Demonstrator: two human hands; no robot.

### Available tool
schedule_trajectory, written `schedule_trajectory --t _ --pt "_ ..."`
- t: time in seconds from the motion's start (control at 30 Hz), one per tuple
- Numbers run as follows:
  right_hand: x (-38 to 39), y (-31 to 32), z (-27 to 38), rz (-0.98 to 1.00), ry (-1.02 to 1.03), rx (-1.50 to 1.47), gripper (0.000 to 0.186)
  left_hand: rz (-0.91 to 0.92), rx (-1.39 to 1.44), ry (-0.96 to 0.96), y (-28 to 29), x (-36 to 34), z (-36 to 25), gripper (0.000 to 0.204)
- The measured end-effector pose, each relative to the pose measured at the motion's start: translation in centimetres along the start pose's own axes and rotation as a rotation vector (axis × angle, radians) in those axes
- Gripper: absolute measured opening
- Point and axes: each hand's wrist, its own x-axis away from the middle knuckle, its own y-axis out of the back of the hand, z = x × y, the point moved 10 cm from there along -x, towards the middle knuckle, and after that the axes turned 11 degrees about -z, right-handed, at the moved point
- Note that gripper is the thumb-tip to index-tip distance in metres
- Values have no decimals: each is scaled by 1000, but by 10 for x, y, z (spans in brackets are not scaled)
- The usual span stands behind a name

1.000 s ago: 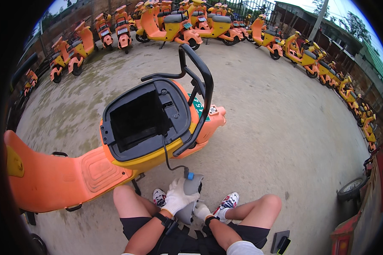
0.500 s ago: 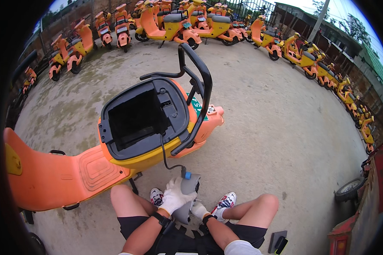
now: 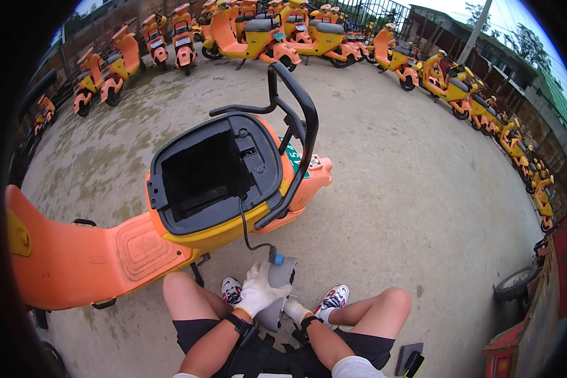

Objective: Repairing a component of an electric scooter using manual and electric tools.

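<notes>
Concrete yard (image 3: 372, 189), scooters (image 3: 258, 41) parked far. Grey part (image 3: 282, 273), on near side of open scooter (image 3: 151, 246), is grasped by left hand (image 3: 260, 291); right hand (image 3: 295, 310) is placed at part's right edge, grip unclear.

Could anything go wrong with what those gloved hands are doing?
Maybe! The black cable runs from the orange scooter to a blue plug by the gray part, so moving that part too far might tug the cable. The left hand and right hand are close together, so one might slip and bump the other. And the scooter's compartment is open, so dirt could fall in.
</notes>
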Motion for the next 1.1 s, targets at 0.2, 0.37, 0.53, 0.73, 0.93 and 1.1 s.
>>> schedule_trajectory --t 0.2,0.37,0.53,0.73,0.93,1.1 --pt "-13 22 -6 -271 327 273 35 -6 27 -32 3 -4 -17 97" --pt "14 23 21 -279 381 396 36 -6 17 -19 1 -3 -7 99" --pt "-32 23 -23 -253 335 278 40 27 27 -34 -1 -3 -24 100" --pt "-32 14 -24 -112 275 183 42 19 36 -43 1 -2 -21 101" --pt "16 18 27 -253 417 526 38 6 20 -16 0 -2 -9 100" --pt "8 31 13 -303 452 397 36 19 30 -42 3 -2 -26 99"
